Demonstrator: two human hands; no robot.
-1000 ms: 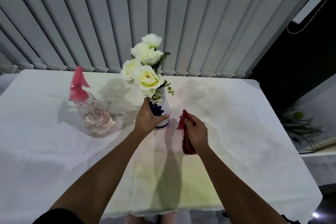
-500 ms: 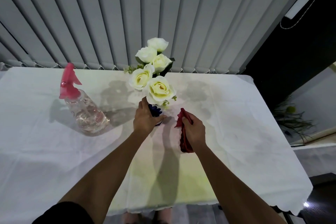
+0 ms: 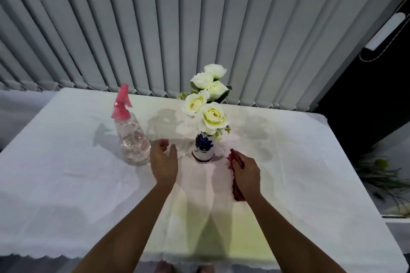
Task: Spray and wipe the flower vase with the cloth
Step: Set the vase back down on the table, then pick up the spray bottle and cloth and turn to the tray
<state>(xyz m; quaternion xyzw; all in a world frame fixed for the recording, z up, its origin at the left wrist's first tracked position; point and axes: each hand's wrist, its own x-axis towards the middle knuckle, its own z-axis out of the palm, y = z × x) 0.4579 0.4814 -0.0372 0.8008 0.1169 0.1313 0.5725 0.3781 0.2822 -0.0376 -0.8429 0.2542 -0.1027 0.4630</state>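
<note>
The flower vase (image 3: 203,149), white with a blue flower and holding pale roses (image 3: 208,104), stands upright mid-counter (image 3: 66,173) between both hands, touching neither. The left hand (image 3: 164,163) hovers with its grip apart, between vase and the pink-topped spray bottle (image 3: 131,133) on the left. The right hand (image 3: 246,174) has its grip clamped on the red cloth (image 3: 235,186), right of the vase.

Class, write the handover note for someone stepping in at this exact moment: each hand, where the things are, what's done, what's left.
Left hand: open, empty, between the spray bottle and the vase, touching neither.
Right hand: shut on the red cloth, right of the vase.
Vase stands upright on the white tablecloth, flowers in it.
Done: whether it was sprayed or wiped cannot be told.
Left: probably pick up the bottle, spray, wipe.
</note>
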